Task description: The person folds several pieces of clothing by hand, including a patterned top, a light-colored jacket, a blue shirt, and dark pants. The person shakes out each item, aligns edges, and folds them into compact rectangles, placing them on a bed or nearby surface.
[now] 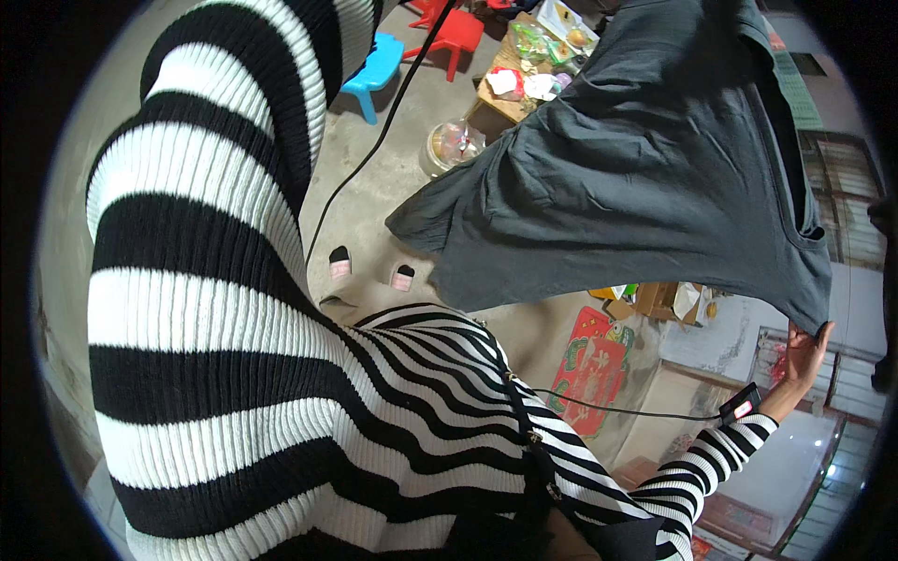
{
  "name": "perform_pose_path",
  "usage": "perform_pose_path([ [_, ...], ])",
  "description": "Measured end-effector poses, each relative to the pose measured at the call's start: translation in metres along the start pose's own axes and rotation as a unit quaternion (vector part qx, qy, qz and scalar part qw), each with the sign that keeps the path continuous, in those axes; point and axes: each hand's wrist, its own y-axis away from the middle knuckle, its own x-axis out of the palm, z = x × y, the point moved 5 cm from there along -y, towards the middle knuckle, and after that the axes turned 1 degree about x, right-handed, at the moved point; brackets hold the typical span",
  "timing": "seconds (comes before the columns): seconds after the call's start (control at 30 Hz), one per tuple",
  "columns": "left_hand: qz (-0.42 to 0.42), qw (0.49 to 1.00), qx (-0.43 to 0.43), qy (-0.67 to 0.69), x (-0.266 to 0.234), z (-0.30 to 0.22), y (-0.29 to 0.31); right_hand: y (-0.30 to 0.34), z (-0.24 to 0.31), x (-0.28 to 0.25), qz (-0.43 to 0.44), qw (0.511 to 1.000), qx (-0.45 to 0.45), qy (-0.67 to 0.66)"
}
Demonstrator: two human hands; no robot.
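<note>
Right hand (806, 355) pinches lower corner of dark grey garment (636, 159), held aloft, spread; left hand out of sight beyond striped sleeve (215, 215), grip unknown; risk: corner slips from thin pinch, garment drops onto dusty concrete floor (374, 187).

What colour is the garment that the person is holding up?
Dark grey garment, plain, pinched at its corner by the right hand; head view.

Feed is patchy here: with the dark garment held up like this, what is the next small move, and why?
Probably firm up the right hand grip on the dark grey garment: it pinches only the lower corner, while the cloth sags toward the floor. The left hand is hidden.
</note>
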Motion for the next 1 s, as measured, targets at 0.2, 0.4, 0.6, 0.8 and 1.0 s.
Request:
perform_pose_path([
  [0.2, 0.038, 0.998, 0.028, 0.036, -0.004, -0.006, -0.032, 0.011, -0.007, 0.02, 0.114, 0.992, 0.046, -0.02],
  [0.4, -0.067, 0.996, -0.022, 0.062, 0.028, 0.011, -0.039, 0.037, -0.028, 0.019, -0.008, 0.992, 0.044, 0.121],
  [0.6, 0.002, 0.988, -0.067, -0.139, 0.019, 0.003, -0.01, 0.08, -0.034, 0.011, 0.03, 0.959, 0.044, 0.277],
  [0.8, -0.037, 0.992, 0.115, -0.029, -0.032, -0.032, -0.076, -0.002, 0.032, -0.015, -0.015, 0.963, -0.202, -0.179],
  [1.0, -0.159, 0.969, -0.191, -0.011, 0.114, 0.186, 0.072, 0.011, -0.189, 0.174, 0.171, 0.975, -0.1, -0.099],
])
